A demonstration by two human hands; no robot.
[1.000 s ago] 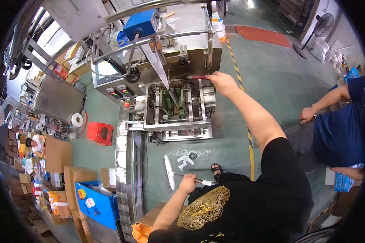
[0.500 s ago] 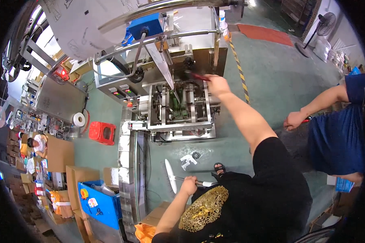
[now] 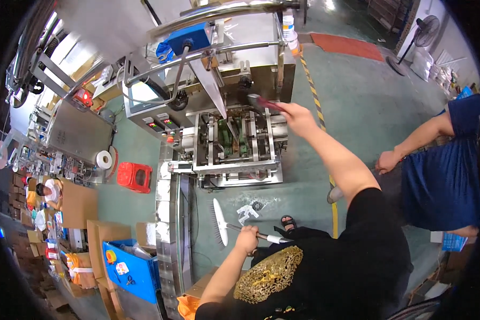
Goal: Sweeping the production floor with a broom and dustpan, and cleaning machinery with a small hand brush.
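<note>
My right hand [image 3: 302,120] is closed around the dark red handle of a small tool [image 3: 271,103]; its grey, flat end looks like a paintbrush, though I cannot be sure. It is held above the far right part of an open metal machine frame [image 3: 237,164], which has green parts [image 3: 244,145] inside. Low in front of me, my left hand [image 3: 247,240] grips the metal handle of a long-bristled broom [image 3: 220,223] with a white head. The broom's bristles point left, and its white grip lies by my black shirt.
A control cabinet with a screen [image 3: 142,95] stands behind the frame. A blue bin [image 3: 128,272] and red stool [image 3: 134,177] are at left. White scraps [image 3: 247,213] lie on the floor. A person in dark blue [image 3: 437,170] is at right, near a floor fan [image 3: 428,33].
My right hand has moved slightly right and toward me with the red-handled tool. The broom has shifted a little left and up. The other person's foot now shows at right.
</note>
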